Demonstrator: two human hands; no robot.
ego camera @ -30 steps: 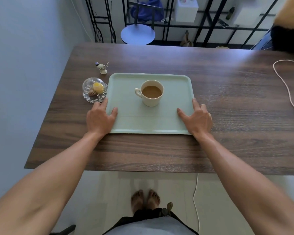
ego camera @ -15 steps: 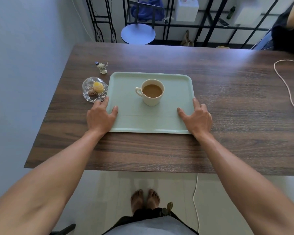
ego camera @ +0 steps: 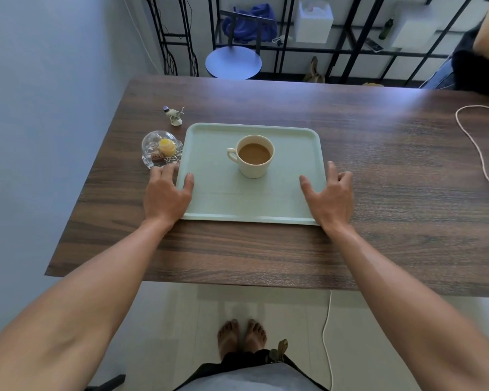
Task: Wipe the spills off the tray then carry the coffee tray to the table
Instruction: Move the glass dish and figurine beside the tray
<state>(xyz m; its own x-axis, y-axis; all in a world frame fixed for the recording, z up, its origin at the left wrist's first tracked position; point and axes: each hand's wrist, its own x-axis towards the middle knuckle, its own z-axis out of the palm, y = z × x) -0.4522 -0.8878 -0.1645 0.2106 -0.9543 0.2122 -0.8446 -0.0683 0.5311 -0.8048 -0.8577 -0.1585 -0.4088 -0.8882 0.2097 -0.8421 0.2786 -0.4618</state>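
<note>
The pale green tray (ego camera: pixel 215 198) lies flat on the dark wooden table (ego camera: pixel 378 170), near its left end. A cream cup of milky coffee (ego camera: pixel 255 156) stands upright in the middle of the tray. I see no spill on the tray's surface. My left hand (ego camera: pixel 165 196) rests at the tray's near left corner, thumb on the tray, fingers spread on the table beside it. At the near right corner my right hand (ego camera: pixel 331 199) lies the same way, thumb on the tray and fingers apart along the outer edge.
A glass dish with a yellow sweet (ego camera: pixel 162 149) touches the tray's left edge, close to my left fingertips. A small bird figurine (ego camera: pixel 174 116) stands behind it. A thin cord (ego camera: pixel 480 153) loops on the table's right side. A wall runs along the left.
The tray and cup have not moved. My left fingers have spread slightly outward toward the glass dish.
</note>
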